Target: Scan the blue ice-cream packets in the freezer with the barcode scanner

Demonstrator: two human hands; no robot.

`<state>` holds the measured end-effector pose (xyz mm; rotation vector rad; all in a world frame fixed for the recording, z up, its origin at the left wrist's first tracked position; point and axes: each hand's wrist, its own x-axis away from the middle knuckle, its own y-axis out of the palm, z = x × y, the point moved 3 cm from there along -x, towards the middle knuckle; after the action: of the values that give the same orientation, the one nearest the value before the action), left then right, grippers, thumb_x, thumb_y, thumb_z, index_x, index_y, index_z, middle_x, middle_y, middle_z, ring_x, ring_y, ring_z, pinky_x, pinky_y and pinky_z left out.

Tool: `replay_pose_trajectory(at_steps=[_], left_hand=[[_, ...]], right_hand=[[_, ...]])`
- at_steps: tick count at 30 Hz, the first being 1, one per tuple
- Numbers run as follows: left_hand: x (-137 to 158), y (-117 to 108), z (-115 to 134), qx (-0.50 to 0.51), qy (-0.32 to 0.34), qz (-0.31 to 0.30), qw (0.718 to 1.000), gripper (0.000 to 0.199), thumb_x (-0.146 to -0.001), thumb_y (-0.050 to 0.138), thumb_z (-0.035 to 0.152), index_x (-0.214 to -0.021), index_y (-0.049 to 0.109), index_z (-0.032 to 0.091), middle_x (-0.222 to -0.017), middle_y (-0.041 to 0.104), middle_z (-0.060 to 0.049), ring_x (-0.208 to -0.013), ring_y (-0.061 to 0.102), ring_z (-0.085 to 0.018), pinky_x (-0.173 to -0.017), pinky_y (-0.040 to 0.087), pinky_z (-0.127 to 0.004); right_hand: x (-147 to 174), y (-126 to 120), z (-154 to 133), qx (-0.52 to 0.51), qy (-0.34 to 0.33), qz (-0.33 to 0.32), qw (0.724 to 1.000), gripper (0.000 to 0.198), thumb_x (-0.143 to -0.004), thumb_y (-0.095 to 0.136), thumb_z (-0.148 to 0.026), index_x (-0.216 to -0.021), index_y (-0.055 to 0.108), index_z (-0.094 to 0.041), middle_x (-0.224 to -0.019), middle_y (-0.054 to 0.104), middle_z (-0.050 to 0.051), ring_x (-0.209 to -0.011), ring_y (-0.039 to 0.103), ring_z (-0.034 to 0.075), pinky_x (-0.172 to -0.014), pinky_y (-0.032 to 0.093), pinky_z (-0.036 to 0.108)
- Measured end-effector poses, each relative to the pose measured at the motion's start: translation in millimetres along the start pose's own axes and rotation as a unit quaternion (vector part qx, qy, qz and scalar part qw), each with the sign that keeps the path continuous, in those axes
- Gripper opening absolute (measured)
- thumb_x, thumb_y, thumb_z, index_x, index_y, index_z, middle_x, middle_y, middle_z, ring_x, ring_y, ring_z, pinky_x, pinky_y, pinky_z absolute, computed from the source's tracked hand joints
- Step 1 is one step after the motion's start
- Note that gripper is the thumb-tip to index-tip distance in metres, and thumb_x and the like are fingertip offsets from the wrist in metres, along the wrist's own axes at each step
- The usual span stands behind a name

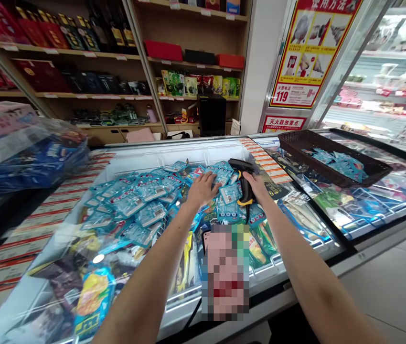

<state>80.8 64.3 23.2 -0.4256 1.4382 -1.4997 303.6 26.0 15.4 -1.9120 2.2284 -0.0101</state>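
Note:
An open chest freezer (174, 152) holds a heap of several light-blue packets (134, 200). My left hand (203, 189) rests palm down on the packets near the middle of the heap, fingers spread. Just to its right, my right hand (256, 185) grips a black handheld barcode scanner (243, 173) with a yellow band, its head pointing left over the packets. A cable runs down from the scanner toward me.
A dark plastic basket (296, 143) with a few blue packets sits on the sliding glass lid (368, 210) at the right. Bagged goods (27, 153) are stacked at the left. Wooden shelves (117, 57) stand behind, and a refrigerated display (392, 71) stands at the far right.

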Motion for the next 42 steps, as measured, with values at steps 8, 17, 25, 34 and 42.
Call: replay_pose_trajectory(at_steps=[8,17,25,34,42], left_hand=[[31,-23,-22,-0.010,0.007,0.002,1.000,0.056,-0.096,0.032,0.052,-0.134,0.052,0.018,-0.144,0.050,-0.010,-0.136,0.041,-0.022,-0.118,0.023,-0.039],[45,-31,-29,-0.034,-0.040,0.079,0.995,0.050,-0.099,0.023,0.034,-0.137,0.050,0.014,-0.146,0.048,-0.011,-0.138,0.041,-0.022,-0.117,0.024,-0.044],[67,-44,-46,-0.145,-0.084,0.024,0.986,0.045,-0.096,0.030,0.028,-0.126,0.061,0.014,-0.135,0.059,-0.013,-0.133,0.047,-0.026,-0.117,0.021,-0.049],[98,-64,-46,-0.093,0.011,0.064,0.994,0.044,-0.097,0.029,0.025,-0.130,0.056,0.017,-0.140,0.055,-0.010,-0.142,0.035,-0.021,-0.121,0.013,-0.048],[111,-71,-29,-0.015,-0.034,0.087,0.995,0.044,-0.098,0.032,0.034,-0.129,0.056,0.015,-0.126,0.064,-0.012,-0.122,0.056,-0.024,-0.108,0.039,-0.043]], right_hand=[[7,35,-12,-0.052,0.014,-0.001,0.999,0.046,-0.073,0.064,-0.063,-0.086,0.064,-0.019,-0.081,0.065,0.002,-0.077,0.060,0.017,-0.066,0.047,0.027],[20,16,-34,-0.083,0.009,0.047,0.995,0.048,-0.068,0.068,-0.064,-0.084,0.067,-0.019,-0.076,0.069,0.004,-0.079,0.066,0.025,-0.061,0.052,0.031],[43,25,-62,-0.211,0.022,-0.020,0.977,0.052,-0.077,0.056,-0.066,-0.108,0.056,-0.025,-0.097,0.072,0.005,-0.054,0.064,0.017,-0.044,0.051,0.031],[8,-9,-95,-0.060,-0.072,0.038,0.995,0.048,-0.078,0.058,-0.067,-0.091,0.051,-0.021,-0.081,0.072,0.007,-0.038,0.053,0.011,-0.036,0.042,0.025],[10,-26,-108,0.048,-0.123,0.045,0.990,0.043,-0.081,0.059,-0.061,-0.086,0.056,-0.019,-0.083,0.073,0.010,-0.036,0.053,0.012,-0.033,0.041,0.026]])
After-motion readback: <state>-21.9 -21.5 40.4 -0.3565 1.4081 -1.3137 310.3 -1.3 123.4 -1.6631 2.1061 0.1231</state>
